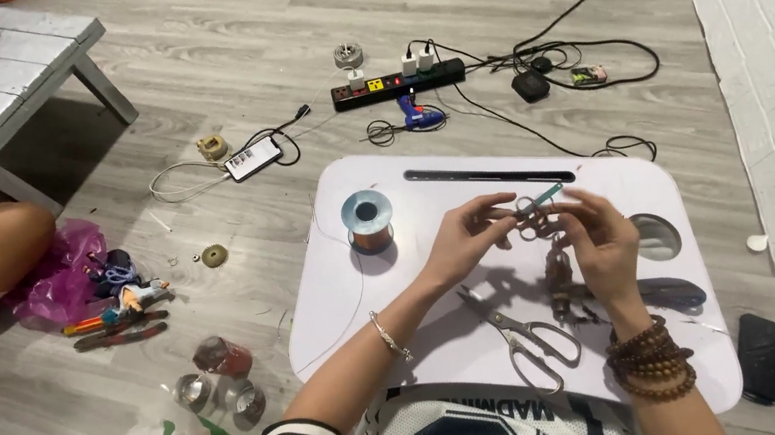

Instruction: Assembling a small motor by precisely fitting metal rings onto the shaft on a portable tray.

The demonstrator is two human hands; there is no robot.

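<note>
From the head camera, the left hand (461, 237) and the right hand (598, 243) both pinch a small wire coil (534, 217) above the white desk (389, 298). The coil seems light and easily bent, best held by its edges. Scissors (531, 339) and a copper wire spool (368, 220) lie near.
</note>
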